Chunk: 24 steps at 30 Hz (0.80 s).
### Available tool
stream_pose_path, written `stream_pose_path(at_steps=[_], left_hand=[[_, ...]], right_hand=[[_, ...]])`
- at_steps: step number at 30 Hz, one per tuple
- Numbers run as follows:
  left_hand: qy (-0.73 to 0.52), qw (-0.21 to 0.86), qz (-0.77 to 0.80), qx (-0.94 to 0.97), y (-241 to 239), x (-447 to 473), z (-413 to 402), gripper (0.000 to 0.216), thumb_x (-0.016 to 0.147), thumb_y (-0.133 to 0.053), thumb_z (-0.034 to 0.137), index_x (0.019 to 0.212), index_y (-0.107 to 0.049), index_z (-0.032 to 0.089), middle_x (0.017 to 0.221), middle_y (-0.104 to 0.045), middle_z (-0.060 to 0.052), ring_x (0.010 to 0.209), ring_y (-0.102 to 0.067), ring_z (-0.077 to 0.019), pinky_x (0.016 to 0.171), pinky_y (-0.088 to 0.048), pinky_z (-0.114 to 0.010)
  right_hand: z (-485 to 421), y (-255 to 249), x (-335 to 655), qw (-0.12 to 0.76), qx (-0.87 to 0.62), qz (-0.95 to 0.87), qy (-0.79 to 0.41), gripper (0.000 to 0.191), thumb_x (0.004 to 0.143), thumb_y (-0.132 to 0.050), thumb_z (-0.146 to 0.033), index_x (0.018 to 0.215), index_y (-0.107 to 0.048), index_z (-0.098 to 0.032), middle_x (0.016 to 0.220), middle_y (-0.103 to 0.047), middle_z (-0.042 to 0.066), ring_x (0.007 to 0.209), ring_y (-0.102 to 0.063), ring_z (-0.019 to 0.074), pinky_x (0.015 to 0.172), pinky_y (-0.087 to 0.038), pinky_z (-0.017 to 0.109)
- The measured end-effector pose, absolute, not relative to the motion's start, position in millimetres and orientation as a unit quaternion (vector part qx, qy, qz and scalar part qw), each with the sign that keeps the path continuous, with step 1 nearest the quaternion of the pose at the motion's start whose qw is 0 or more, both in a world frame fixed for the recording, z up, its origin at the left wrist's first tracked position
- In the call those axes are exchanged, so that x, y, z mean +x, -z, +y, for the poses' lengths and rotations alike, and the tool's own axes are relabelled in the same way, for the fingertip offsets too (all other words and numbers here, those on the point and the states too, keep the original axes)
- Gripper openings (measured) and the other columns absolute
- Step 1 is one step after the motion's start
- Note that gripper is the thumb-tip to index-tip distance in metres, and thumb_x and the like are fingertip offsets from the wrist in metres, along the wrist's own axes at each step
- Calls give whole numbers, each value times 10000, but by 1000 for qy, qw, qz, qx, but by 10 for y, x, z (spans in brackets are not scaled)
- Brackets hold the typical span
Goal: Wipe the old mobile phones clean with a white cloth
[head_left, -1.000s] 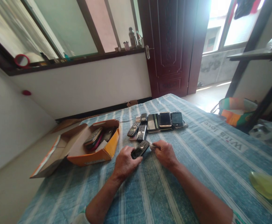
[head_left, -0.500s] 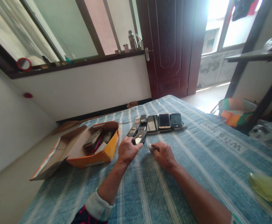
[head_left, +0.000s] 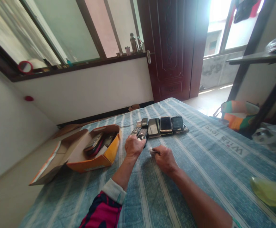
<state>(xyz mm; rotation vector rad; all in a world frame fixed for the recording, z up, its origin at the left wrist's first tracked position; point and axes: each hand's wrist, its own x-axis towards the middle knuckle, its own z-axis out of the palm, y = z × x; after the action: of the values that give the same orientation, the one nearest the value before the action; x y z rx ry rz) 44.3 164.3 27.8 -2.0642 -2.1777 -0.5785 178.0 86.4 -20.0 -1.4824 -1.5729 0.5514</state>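
My left hand (head_left: 134, 147) is closed around the lower end of a dark mobile phone (head_left: 143, 133) at the near end of a group of keypad phones. Beside it, partly behind my fingers, lies another keypad phone (head_left: 136, 130). To the right, my right hand (head_left: 165, 157) is closed in a pinch on a small white wad (head_left: 151, 152), whose kind I cannot make out. Smartphones lie in a row beyond the hands: a dark one (head_left: 154, 126), a gold-edged one (head_left: 166, 123) and a black one (head_left: 178, 123), with more devices under them.
Left of my hands stands an open orange cardboard box (head_left: 114, 152) with several phones (head_left: 94, 143) inside. A blue striped cloth (head_left: 199, 177) covers the surface. Something yellow and see-through (head_left: 269, 191) lies at the right. Behind are a dark red door (head_left: 171, 47) and a windowsill.
My left hand has moved slightly right and forward, and the dark phone in it now sits more upright, closer in line with the phone beside it. My right hand has barely moved.
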Motion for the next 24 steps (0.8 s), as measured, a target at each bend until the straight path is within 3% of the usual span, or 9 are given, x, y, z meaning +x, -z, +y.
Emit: stream_pose_path(at_steps=[11,24], left_hand=[[216,64,-705,-673,-198,562,1681,338,762,-617,375,977,-637,115,1035,-651,-175,1048,-595,-324,842,-478,-386],[218,83,-683,-692,-79,474,1533,473,724,-676,354,1117,-539,128,1015,-647,-140,1026,-603,-315,874,-476,-389]], right_hand=[[859,182,1790,432,-597,-637,-224,306,772,-519,-41,875,-754,-208,881,-730,44,824,-657,155,728,-434,209],[846,169,1793,426,-594,-650,-210,297,759,-506,-31,786,-742,-209,806,-704,28,761,-624,145,687,-402,205]])
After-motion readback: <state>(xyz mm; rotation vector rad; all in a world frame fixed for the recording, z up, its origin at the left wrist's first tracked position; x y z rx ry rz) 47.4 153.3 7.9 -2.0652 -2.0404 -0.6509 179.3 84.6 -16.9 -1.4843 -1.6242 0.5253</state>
